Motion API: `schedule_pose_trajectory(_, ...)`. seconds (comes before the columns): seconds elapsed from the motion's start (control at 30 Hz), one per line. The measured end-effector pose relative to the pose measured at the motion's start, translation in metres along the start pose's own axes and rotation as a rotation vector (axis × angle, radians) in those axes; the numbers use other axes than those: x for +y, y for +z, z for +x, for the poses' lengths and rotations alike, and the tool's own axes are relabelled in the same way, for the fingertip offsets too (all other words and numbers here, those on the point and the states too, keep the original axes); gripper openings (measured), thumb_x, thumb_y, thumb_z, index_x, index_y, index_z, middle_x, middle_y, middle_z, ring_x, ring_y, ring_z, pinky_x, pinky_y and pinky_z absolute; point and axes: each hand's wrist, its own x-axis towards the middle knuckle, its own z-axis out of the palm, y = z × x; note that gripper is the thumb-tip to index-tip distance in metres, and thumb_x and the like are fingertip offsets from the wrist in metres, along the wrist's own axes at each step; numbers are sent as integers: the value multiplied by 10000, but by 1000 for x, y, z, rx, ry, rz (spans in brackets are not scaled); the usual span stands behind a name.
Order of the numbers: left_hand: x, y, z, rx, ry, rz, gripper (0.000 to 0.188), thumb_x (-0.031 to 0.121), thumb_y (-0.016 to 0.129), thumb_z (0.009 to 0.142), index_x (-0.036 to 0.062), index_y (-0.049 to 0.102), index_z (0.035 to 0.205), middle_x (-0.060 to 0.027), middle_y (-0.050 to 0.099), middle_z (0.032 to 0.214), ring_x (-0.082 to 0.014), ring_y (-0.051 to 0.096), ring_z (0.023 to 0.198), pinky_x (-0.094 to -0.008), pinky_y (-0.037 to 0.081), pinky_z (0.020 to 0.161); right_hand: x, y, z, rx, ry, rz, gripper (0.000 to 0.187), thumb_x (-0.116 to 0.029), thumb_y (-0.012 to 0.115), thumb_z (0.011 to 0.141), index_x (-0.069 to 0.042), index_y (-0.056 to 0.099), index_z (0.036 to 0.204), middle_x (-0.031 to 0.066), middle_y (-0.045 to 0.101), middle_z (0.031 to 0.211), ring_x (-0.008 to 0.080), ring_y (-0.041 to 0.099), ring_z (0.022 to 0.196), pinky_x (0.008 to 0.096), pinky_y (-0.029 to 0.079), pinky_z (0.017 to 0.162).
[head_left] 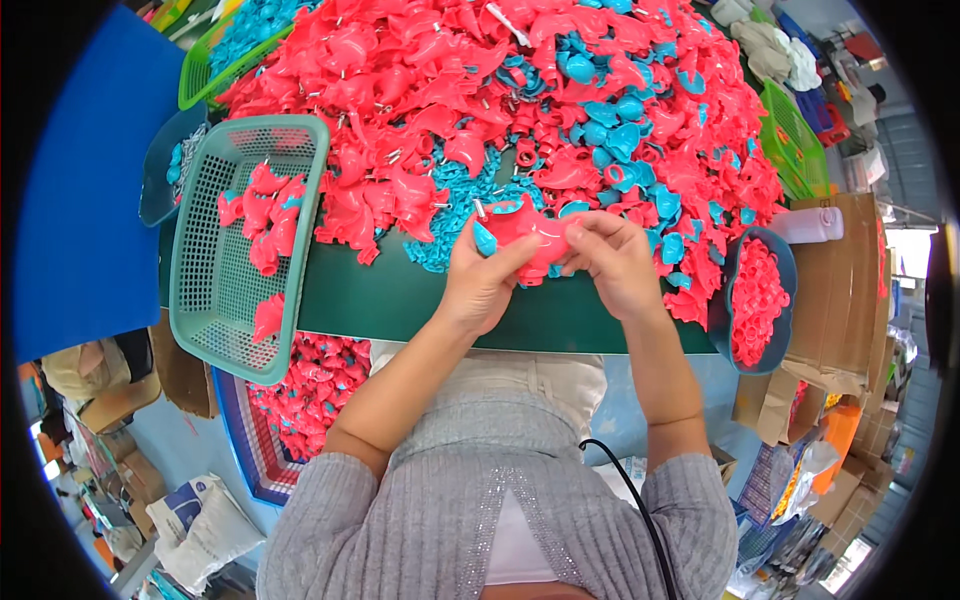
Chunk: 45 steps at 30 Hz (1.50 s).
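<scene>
Left hand [482, 272]: holding a pink plastic part [545, 243] by its left side
Right hand [618, 270]: pinching its right end
Mesh basket [222, 325]: left of both hands

White sack [205, 535], blue panel [85, 190] and cardboard box [832, 285]
The sack lies low and left of the left hand [482, 278], the panel farther left, the box well right of the right hand [617, 265].

lt-blue flr [180, 455] by grn tbl [370, 300]
</scene>
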Motion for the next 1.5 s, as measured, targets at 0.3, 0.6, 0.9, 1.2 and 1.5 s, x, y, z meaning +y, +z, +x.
schedule_pose_trajectory(0.3, 2, -6, -1, 32, 3, 95, 470, -29, 685, 791, 54, 445, 1186, -116, 613, 1027, -197, 647, 876, -291, 545, 690, 5, 32, -8, 15, -665, -933, 490, -84, 793, 652, 9, 613, 1098, 158, 633, 1068, 283, 612, 1003, 364, 492, 841)
schedule_pose_trajectory(0.6, 21, 0, -14, -44, -198, 83, 682, 635, 172, 937, 79, 480, 1184, -90, 603, 1070, -193, 620, 920, -347, 512, 781, -16, 35, -11, -153, -953, -914, 448, -70, 764, 615, 10, 649, 1041, 141, 657, 1077, 321, 601, 1018, 395, 482, 864)
schedule_pose_trajectory(0.9, 20, 17, -26, -182, -56, 145, 710, 639, 124, 937, 55, 444, 1180, -74, 571, 1058, -170, 602, 908, -321, 499, 807, -19, 38, -17, -178, -1002, -896, 446, -47, 761, 627, 11, 650, 1055, 177, 644, 1110, 350, 597, 1029, 410, 485, 872)
schedule_pose_trajectory(1.2, 19, 18, -39, -264, 158, 366, 549, 513, 214, 991, 40, 406, 1195, -61, 544, 1055, -107, 542, 939, -266, 461, 832, -14, 38, -22, -214, -1009, -800, 455, -28, 727, 676, 15, 624, 1117, 209, 631, 1125, 396, 574, 1101, 459, 470, 925)
schedule_pose_trajectory(1.5, 20, 23, -40, -297, 144, 314, 546, 483, 215, 993, 35, 382, 1260, -80, 526, 1118, -115, 540, 985, -266, 460, 850, -20, 41, -19, -189, -1080, -758, 443, -49, 719, 658, 22, 626, 1085, 219, 636, 1101, 409, 584, 1076, 473, 473, 918)
